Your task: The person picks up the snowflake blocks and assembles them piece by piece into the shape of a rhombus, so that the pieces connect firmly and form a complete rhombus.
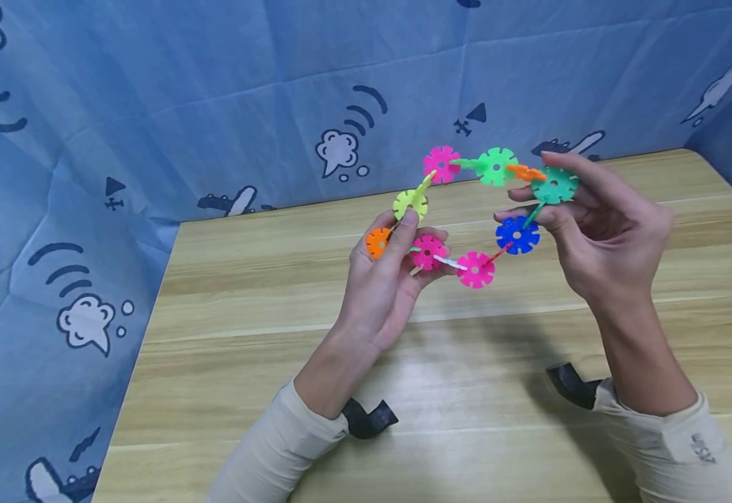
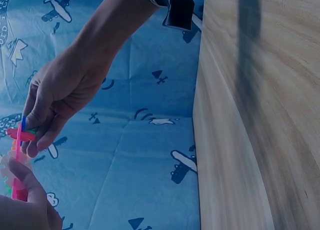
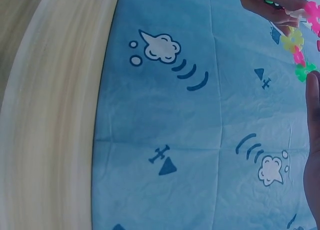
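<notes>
A ring of notched plastic discs (image 1: 476, 270), linked edge to edge in pink, green, orange, yellow, white, red and blue, is held up above the table. On its left side my left hand (image 1: 381, 279) pinches it, thumb over the yellow and orange discs and fingers behind the lower pink one. At the right my right hand (image 1: 611, 223) grips the teal disc (image 1: 554, 185) between thumb and fingers, close to the blue disc (image 1: 517, 235). In the left wrist view, the right hand (image 2: 62, 89) holds the ring near a red disc; part of the ring is cut off by the frame edge.
Below the hands lies a wood-grain table (image 1: 228, 391). A blue cloth (image 1: 215, 105) printed with clouds and planes hangs behind it and on the left. Black curved pieces (image 1: 369, 419) stick out from both sleeve cuffs.
</notes>
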